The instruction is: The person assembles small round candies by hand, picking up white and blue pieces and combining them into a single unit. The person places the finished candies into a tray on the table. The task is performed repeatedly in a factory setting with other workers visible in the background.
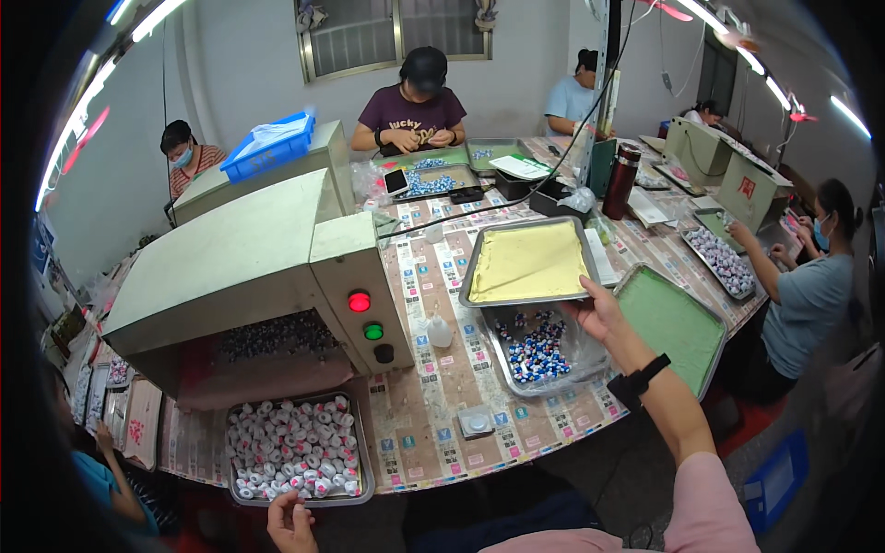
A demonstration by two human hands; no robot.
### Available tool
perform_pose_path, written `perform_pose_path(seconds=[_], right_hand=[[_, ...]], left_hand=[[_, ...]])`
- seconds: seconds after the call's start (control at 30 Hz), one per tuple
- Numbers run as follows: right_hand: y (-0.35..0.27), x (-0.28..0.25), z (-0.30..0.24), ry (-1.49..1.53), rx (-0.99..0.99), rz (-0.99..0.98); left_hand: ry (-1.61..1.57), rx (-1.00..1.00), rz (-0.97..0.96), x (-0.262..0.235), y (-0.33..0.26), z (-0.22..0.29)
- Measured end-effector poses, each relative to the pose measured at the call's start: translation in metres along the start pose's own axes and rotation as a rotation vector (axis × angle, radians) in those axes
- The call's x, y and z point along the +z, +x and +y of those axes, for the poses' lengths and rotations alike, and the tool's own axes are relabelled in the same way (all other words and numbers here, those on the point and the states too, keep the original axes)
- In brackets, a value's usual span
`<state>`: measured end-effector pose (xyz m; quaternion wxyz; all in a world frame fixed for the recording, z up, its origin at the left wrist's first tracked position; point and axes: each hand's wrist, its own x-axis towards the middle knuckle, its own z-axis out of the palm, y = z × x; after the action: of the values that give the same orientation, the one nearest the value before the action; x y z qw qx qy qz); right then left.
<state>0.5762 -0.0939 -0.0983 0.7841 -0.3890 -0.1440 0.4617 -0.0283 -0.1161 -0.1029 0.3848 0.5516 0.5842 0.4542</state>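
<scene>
My right hand (601,311) grips the near right corner of a metal tray (474,276) lined with yellow cloth, thumb on top and fingers hidden underneath. That tray overlaps a second metal tray (518,385) with a plastic bag and small blue, white and red pieces (537,355). My left hand (293,525) is at the lower edge of the view, fingers loosely bent and thumb apart, with nothing visible in it. Just beyond it, a metal tray (369,475) is heaped with white rounded pieces (295,447) marked with pink; whether my fingertips touch its rim, I cannot tell.
A pale green box-shaped machine (221,276) with red and green lights stands at left. Right of my tray lies a green-lined tray (671,318). A small white bottle (440,332), a dark red flask (621,182) and a hanging black cable are near. Several people work around the table.
</scene>
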Motion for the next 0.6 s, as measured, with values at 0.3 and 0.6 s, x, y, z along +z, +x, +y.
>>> perform_pose_path(seconds=[0.3,0.6], right_hand=[[0.043,-0.033,0.009,-0.125,-0.030,0.155],[0.045,-0.057,0.004,-0.718,-0.234,0.277]], left_hand=[[0.224,0.155,0.044,0.002,0.009,-0.009],[0.329,0.201,0.012,0.019,0.019,0.001]])
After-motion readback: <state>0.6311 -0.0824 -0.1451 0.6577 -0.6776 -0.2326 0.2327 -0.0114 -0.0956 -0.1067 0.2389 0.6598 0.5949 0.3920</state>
